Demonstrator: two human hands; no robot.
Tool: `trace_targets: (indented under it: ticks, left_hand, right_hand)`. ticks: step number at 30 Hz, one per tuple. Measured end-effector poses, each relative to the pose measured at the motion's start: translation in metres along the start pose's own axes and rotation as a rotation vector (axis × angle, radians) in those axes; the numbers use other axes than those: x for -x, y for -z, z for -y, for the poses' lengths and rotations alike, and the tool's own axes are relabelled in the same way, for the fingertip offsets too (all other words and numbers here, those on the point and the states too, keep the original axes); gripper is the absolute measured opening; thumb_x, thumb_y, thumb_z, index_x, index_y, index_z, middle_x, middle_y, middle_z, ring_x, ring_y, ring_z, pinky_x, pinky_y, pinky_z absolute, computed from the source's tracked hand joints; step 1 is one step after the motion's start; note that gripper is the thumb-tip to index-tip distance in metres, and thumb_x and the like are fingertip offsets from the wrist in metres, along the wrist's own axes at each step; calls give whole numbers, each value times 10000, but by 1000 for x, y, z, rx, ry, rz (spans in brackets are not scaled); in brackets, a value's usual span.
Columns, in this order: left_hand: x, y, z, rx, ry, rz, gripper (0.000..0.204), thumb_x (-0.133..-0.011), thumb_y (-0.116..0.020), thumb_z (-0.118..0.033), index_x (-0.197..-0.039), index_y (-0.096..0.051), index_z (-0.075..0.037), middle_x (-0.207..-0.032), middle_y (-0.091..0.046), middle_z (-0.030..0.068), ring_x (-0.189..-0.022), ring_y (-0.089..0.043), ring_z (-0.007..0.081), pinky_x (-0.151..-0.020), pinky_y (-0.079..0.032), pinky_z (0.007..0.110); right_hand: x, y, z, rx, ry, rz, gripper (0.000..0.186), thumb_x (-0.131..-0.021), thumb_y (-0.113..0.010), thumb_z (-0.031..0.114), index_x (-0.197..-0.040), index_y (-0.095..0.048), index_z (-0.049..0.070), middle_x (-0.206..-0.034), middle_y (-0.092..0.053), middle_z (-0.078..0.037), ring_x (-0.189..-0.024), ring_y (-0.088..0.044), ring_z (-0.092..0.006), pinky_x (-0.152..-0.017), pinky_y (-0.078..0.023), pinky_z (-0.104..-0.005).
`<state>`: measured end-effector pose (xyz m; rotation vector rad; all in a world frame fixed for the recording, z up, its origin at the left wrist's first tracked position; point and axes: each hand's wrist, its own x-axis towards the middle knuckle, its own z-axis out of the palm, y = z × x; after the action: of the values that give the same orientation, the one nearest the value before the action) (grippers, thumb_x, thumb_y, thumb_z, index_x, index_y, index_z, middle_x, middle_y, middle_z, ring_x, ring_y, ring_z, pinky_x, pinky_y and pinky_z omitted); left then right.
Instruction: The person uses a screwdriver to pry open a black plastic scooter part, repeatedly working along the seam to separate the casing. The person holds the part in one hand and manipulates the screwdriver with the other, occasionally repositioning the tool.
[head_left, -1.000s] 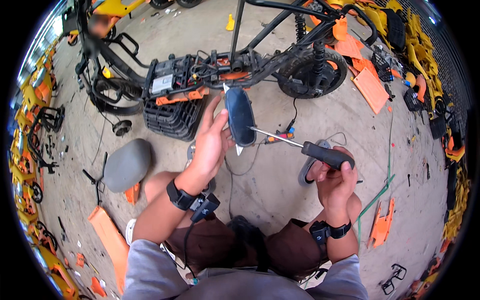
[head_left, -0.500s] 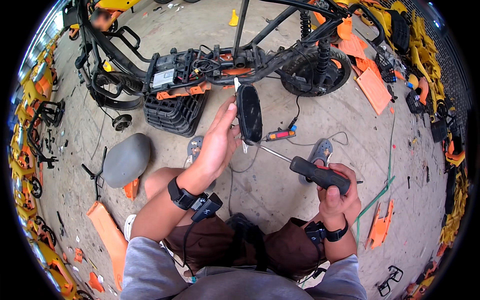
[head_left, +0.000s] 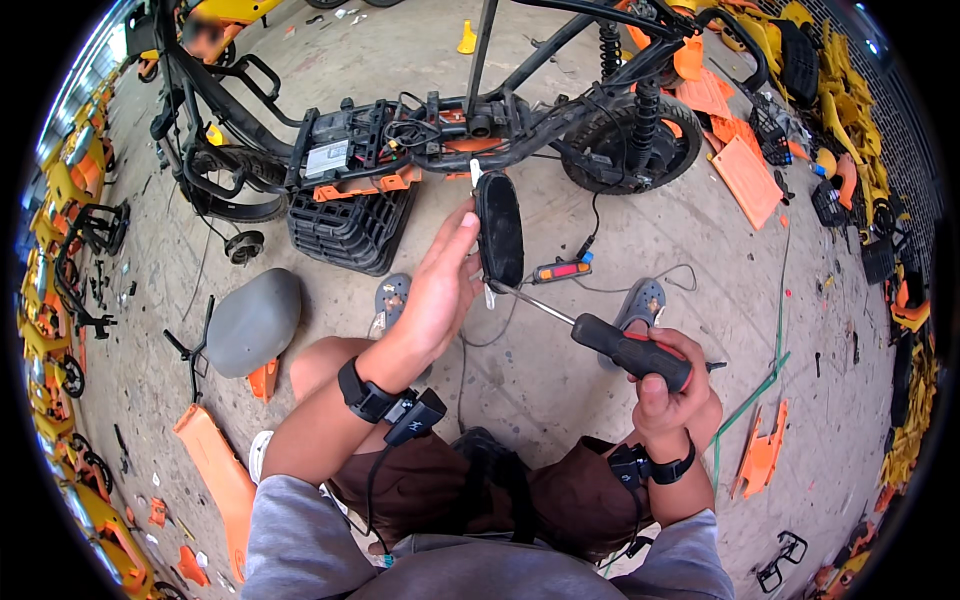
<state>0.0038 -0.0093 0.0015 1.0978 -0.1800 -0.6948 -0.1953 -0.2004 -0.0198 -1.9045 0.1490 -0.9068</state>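
Observation:
My left hand (head_left: pixel 437 275) grips a flat black oval part (head_left: pixel 502 232) by its left edge, holding it upright over the floor; some fingertips are hidden behind it. A pale tab pokes out at its top and another at its bottom. In my right hand (head_left: pixel 675 385) is a screwdriver (head_left: pixel 630 352) with a thick black and red handle. The fingers wrap round the rear of that handle. Its thin metal shaft points up and left, and the tip meets the lower end of the oval part; what exactly it touches is too small to make out.
Beyond my hands stands a stripped scooter frame (head_left: pixel 540 135) with exposed wiring. A black crate (head_left: pixel 352 228) sits beneath it. An orange light (head_left: pixel 562 270) on a cable lies near my feet. A grey seat (head_left: pixel 255 322) and orange panels (head_left: pixel 215 470) lie left; more panels (head_left: pixel 748 180) lie right.
The screwdriver and my right hand have shifted slightly left and up. The oval part has turned a little, its tip contact at the lower end unchanged.

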Motion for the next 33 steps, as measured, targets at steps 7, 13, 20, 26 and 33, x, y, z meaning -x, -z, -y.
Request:
trace_targets:
  ticks: [7, 13, 20, 26, 33]
  left_hand:
    - [-1, 1, 3, -16, -2, 27, 697, -1045, -406, -476, -1561, -211, -50, -1579, -291, 89, -1313, -458, 252, -1065, -374, 446]
    - [-2, 1, 4, -17, -5, -20, 608, -1060, -390, -437, -1525, -306, -55, -1523, -362, 61, -1243, -500, 214, -1026, -415, 424]
    - [-4, -2, 8, 38, 109, -18, 552, -1055, -403, -440, -1447, -421, -52, -1422, -468, 54, -1151, -539, 187, -978, -444, 398]
    - [-5, 0, 17, -17, 249, 12, 532, -1049, -407, -459, -1404, -488, -70, -1339, -512, 41, -1042, -561, 182, -895, -473, 376]
    - [-6, -3, 24, 5, 387, -20, 503, -1046, -406, -476, -1340, -540, -90, -1265, -533, 5, -940, -567, 165, -805, -497, 369]
  right_hand:
    - [1, -1, -5, 26, 83, 36, 559, -880, -709, 383, -1142, -584, -95, -997, -693, -195, -799, -669, -243, -745, -532, -337]
    - [-9, -4, -3, -24, 145, 136, 658, -909, -681, 315, -1356, -422, -91, -1157, -637, -236, -876, -655, -240, -785, -527, -348]
    - [-16, -26, 4, -239, 13, -25, 787, -995, -587, 346, -1549, -111, 53, -1304, -553, -270, -883, -657, -202, -674, -536, -265]
    - [-20, -21, -1, -92, 77, 49, 712, -1015, -500, 459, -1532, -237, 46, -1322, -544, -281, -828, -656, -185, -685, -525, -267]
    - [-31, -34, 13, -82, 98, -8, 649, -1038, -444, 391, -1546, -217, 56, -1300, -558, -293, -1011, -642, -299, -832, -538, -342]
